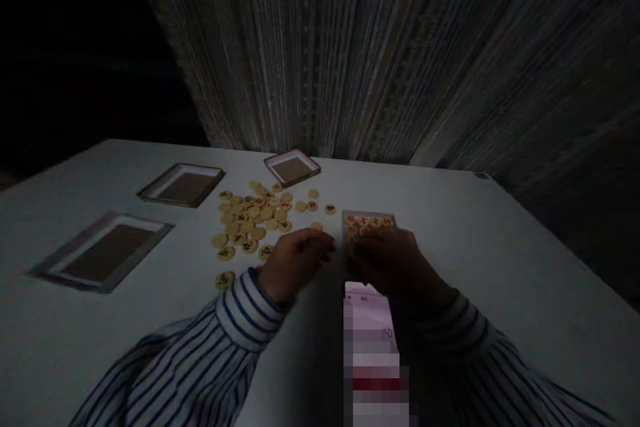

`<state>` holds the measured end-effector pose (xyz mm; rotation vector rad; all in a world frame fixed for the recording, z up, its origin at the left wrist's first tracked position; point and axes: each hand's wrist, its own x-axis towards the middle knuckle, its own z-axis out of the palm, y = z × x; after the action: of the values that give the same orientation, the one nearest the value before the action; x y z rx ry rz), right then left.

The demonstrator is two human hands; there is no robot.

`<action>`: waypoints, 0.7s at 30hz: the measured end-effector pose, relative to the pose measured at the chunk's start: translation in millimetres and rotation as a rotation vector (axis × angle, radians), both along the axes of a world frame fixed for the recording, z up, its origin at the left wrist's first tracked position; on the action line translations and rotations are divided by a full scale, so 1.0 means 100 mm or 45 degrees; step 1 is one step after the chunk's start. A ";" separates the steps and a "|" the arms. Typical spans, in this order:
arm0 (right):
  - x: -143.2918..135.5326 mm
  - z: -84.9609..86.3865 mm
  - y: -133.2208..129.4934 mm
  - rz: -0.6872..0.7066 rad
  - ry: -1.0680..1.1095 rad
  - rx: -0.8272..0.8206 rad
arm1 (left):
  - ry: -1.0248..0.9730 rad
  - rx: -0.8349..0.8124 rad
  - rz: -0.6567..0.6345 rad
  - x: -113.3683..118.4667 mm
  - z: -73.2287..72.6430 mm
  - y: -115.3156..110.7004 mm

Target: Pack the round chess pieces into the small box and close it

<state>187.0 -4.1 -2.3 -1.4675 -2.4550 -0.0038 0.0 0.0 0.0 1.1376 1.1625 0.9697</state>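
A loose pile of round xiangqi pieces [254, 211], wooden with red or black characters, is spread over the white table. Beside its near right edge is my left hand [295, 263], with fingers curled together and pointing right; whatever they may hold is hidden. My right hand [387, 257] reaches over a small open box [370, 215], its fingers bent down and pressed together above the near part. Rows of red-marked pieces [363, 221] lie face up at the box's far end. The hand covers the rest, so I cannot see what its fingertips grip.
Three shallow open box trays stand around the pile: one at the near left [65, 280], one at the far left [145, 195] and one at the back [284, 180]. A lit phone [369, 307] lies below my right hand. A striped curtain [310, 67] hangs behind the white table [500, 267].
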 end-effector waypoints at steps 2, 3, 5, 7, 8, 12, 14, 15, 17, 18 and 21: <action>0.01 -0.01 0.00 0.005 0.011 0.022 | 0.000 0.004 0.009 0.00 0.02 0.00; 0.01 -0.01 0.00 0.008 0.014 0.030 | 0.000 0.004 0.011 0.00 0.02 0.00; 0.02 -0.02 0.00 0.016 0.012 0.037 | -0.003 0.002 0.010 0.00 0.03 0.01; 0.03 -0.03 0.00 0.023 0.008 0.040 | -0.006 0.000 0.006 0.00 0.03 0.01; 0.03 -0.03 0.00 0.025 0.007 0.044 | -0.009 0.000 0.009 0.01 0.03 0.01; 0.05 -0.05 0.01 0.009 0.012 0.076 | -0.008 0.001 0.012 0.01 0.02 0.02; 0.05 -0.06 0.01 0.000 0.009 0.094 | -0.011 0.004 0.005 0.00 0.02 0.02; 0.05 -0.06 0.01 -0.005 0.005 0.100 | -0.011 0.011 0.005 0.00 0.01 0.03; 0.05 -0.06 0.01 -0.013 -0.008 0.098 | -0.003 0.021 0.005 0.00 0.01 0.03; 0.05 -0.05 0.01 -0.010 -0.014 0.091 | 0.002 0.026 0.005 0.00 0.01 0.03; 0.04 -0.04 0.00 0.014 -0.028 0.071 | 0.007 0.036 0.005 0.00 0.00 0.04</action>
<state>191.2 -3.9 -6.1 -1.4380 -2.4592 -0.0862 0.3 3.6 0.4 1.1613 1.1593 0.9894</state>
